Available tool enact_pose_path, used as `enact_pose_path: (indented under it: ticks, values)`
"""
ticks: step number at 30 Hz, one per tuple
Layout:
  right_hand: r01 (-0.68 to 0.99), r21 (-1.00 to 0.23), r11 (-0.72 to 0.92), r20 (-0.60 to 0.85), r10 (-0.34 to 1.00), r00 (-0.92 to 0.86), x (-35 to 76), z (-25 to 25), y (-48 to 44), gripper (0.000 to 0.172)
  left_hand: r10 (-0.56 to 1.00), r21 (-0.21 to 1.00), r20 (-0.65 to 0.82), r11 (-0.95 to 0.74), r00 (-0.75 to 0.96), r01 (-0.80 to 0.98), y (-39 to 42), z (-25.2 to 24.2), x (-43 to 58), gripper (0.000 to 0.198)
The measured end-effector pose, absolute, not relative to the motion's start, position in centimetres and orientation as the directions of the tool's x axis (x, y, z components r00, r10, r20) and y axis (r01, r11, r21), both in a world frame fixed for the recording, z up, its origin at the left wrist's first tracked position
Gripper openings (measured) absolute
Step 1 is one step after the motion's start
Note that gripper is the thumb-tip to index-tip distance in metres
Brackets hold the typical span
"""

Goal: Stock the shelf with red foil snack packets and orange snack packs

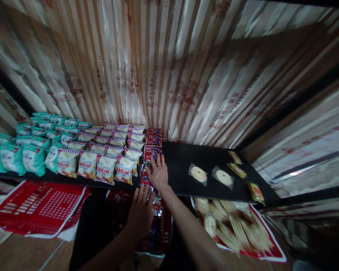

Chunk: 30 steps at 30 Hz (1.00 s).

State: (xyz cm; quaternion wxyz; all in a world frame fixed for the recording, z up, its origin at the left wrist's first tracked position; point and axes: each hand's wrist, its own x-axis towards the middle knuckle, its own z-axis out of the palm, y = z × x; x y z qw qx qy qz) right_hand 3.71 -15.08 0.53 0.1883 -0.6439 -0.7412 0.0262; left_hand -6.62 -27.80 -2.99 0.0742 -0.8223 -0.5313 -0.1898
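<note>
A column of dark red and blue snack packets (153, 149) runs from the back of the black shelf (180, 169) to its front edge. Over this column lies my right hand (158, 175), fingers stretched out and touching the packets. Closer to me, my left hand (141, 210) rests at the shelf's front edge with its fingers extended. Beside its thumb shows the silvery end of a packet (157, 207); my hand partly covers that area. White snack bags with striped edges (106, 168) stand in rows just left of the column.
Teal bags (34, 158) fill the shelf's left end. Round wrapped pastries (198, 174) and small yellow packets (255, 192) lie to the right. Below are a red printed bag (39, 207) and a bag holding several pale wrapped pastries (234, 226). A pleated sheet (158, 67) hangs behind.
</note>
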Motion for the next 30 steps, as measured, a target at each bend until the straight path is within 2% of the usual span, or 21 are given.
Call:
enact_pose_path:
  ticks: [6, 11, 15, 22, 30]
  values:
    - [0.959, -0.271, 0.083, 0.19, 0.981, -0.031, 3.0, 0.9, -14.1, 0.054, 0.805, 0.057, 0.457, -0.45, 0.377, 0.891, -27.9, -3.3, -6.7, 0.047]
    - [0.964, -0.264, 0.04, 0.172, 0.985, 0.006, 2.3, 0.9, -13.3, 0.056, 0.813, 0.06, 0.443, -0.447, 0.377, 0.893, -27.8, -3.1, -6.7, 0.046]
    - [0.964, -0.259, 0.054, 0.171, 0.985, -0.009, 2.3, 0.7, -12.6, 0.057, 0.813, 0.062, 0.445, -0.447, 0.376, 0.892, -27.8, -3.0, -6.7, 0.046]
    - [0.963, -0.247, 0.105, 0.186, 0.981, -0.06, 2.8, 0.6, -12.1, 0.05, 0.817, 0.077, 0.437, -0.451, 0.377, 0.889, -27.9, -3.3, -6.7, 0.046]
    - [0.966, -0.248, 0.078, 0.143, 0.989, -0.043, 2.7, 0.2, -12.2, 0.05, 0.834, 0.104, 0.411, -0.444, 0.368, 0.89, -27.8, -3.3, -6.5, 0.048]
